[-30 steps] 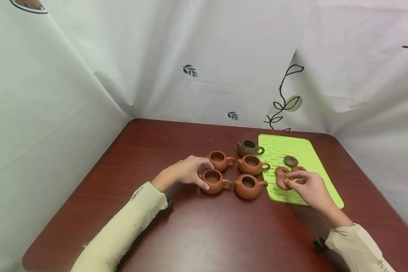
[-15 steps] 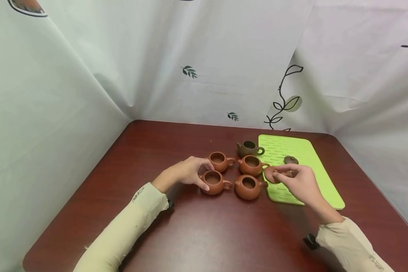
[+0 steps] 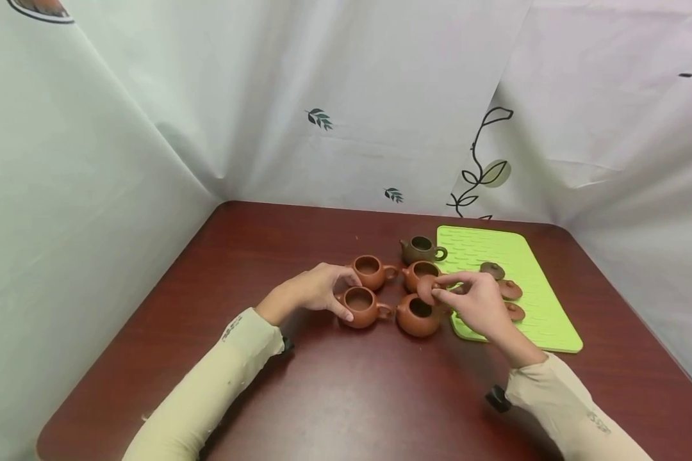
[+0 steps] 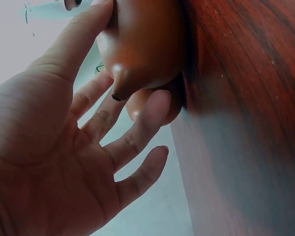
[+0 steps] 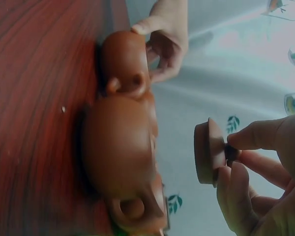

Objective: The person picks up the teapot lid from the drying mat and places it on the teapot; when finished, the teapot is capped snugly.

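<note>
In the head view, my left hand (image 3: 323, 288) holds the front-left reddish-brown clay teapot (image 3: 362, 315), its thumb on the near side. The left wrist view shows that teapot's spout (image 4: 121, 84) between thumb and fingers. My right hand (image 3: 481, 307) pinches a matching teapot lid (image 5: 209, 152) by its knob. The lid hangs tilted in the air above the front-right teapot (image 3: 416, 325), apart from it in the right wrist view. Two more reddish teapots, one back-left (image 3: 366, 276) and one back-right (image 3: 416, 270), stand lidless behind.
A dark brown lidless teapot (image 3: 418, 251) stands furthest back. On the right lies a green ribbed mat (image 3: 544, 326) bearing a dark lid (image 3: 492, 271) and reddish lids (image 3: 510, 291); my right hand hides part of it. White curtains surround the dark red table (image 3: 323, 397).
My right hand has lifted the lid off the mat and carried it left over the front-right teapot. My left hand has stayed on the front-left teapot.
</note>
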A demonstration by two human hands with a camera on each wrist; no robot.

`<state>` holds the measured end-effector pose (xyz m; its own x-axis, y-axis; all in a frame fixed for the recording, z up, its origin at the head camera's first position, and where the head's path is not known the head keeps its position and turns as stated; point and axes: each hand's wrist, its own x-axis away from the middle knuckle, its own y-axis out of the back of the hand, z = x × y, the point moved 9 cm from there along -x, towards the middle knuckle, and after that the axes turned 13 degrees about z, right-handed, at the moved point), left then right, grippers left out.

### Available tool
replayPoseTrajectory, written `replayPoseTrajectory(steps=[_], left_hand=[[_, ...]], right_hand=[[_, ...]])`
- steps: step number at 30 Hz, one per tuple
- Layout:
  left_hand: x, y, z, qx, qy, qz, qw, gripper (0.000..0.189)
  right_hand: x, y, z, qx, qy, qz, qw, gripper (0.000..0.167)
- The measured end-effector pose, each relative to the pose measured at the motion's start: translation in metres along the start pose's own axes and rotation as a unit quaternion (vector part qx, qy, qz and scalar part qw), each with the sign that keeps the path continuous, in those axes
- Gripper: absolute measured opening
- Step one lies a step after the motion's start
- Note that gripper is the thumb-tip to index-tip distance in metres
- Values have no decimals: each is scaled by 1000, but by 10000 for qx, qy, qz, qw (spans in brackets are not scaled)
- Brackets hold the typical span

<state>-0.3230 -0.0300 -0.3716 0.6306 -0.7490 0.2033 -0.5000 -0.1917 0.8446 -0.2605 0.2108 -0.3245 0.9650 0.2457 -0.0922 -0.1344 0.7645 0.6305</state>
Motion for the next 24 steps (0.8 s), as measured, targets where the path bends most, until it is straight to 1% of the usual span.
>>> replayPoseTrajectory(steps=[2,5,9,11,20,24], left_hand=[[0,2,-2,9,-25,-1,10000,64],[-1,3,-3,-7,0,11,10000,65],[-1,2,0,-27,147,76,9999,65],[-1,1,1,-29,200,98,9997,65],[0,1,4,-65,241,63,9997,64],[-1,2,2,-128,163,70,9998,64]], right_hand=[[-2,-5,2,-47,14,19,10000,16],[-4,-9,6,18,20,6,10000,15],[-9,-16,14,38,126,80,9999,15],[-13,-20,18,-107,167,165,9997,15],[-24,-35,30,-429,178,290,9985,12],[-28,-39,34,-395,251,263,9986,9]])
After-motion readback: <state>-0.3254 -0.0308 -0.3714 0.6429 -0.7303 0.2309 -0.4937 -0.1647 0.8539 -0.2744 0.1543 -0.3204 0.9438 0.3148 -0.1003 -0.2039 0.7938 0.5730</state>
